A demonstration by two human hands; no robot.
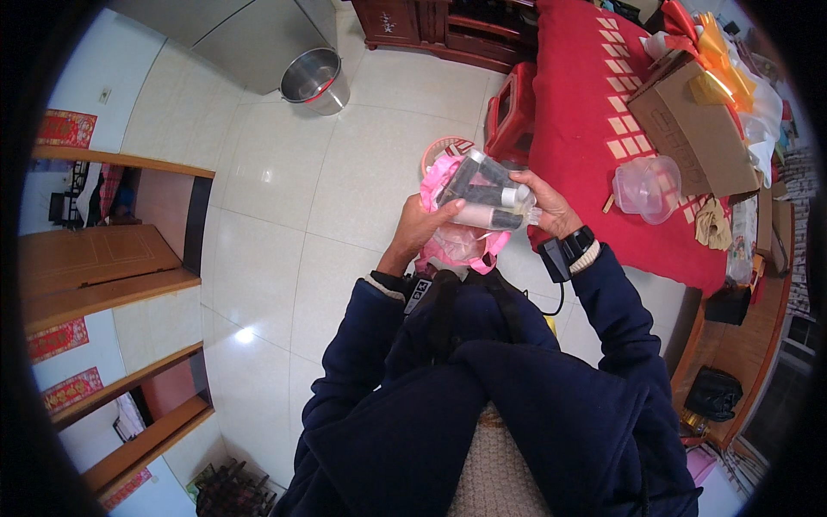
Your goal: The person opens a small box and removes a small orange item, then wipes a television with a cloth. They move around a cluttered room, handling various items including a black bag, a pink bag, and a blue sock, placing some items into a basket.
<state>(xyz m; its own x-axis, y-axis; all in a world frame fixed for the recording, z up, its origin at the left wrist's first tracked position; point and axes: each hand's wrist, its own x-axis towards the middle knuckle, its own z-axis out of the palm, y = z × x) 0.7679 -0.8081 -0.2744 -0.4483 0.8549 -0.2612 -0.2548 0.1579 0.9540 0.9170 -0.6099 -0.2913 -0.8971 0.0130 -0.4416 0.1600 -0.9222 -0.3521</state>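
Observation:
Both hands are in front of my body at waist height, over the floor. My left hand (418, 225) grips the left side of a clear plastic pack (486, 192), its thumb lying across the top. Inside the pack are several small bottles or tubes, some dark, one pale pink, with white caps. My right hand (550, 205) holds the pack's right end, fingers partly hidden behind it. A pink plastic bag (460, 244) hangs beneath and around the pack on the left side. Whether the pack is partly inside the bag cannot be made out.
A pink plastic basket (431, 150) stands on the floor beyond my hands, beside a red plastic stool (512, 113). To the right, a red-covered table (575, 129) bears a cardboard box (694, 129) and a clear plastic container (646, 187). A metal bucket (333, 100) stands farther off.

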